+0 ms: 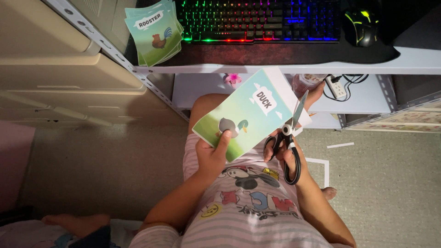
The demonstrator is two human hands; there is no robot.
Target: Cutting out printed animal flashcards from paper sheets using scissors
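My left hand [212, 154] grips the lower corner of a green and blue picture card [250, 115] showing a duck, thumb on its face. My right hand [284, 154] holds black-handled scissors [290, 142], fingers through the loops, blades pointing up along the card's right edge where a white margin shows. Both hands hover above my lap, over a striped shirt with cartoon prints.
A stack of similar cards [155, 30], a rooster on top, lies on the desk's left corner beside a rainbow-lit keyboard [257, 20] and a black mouse [362, 27]. White paper strips [328, 163] lie on the carpet to the right. A beige drawer unit [55, 78] stands left; a power strip [337, 86] sits under the desk.
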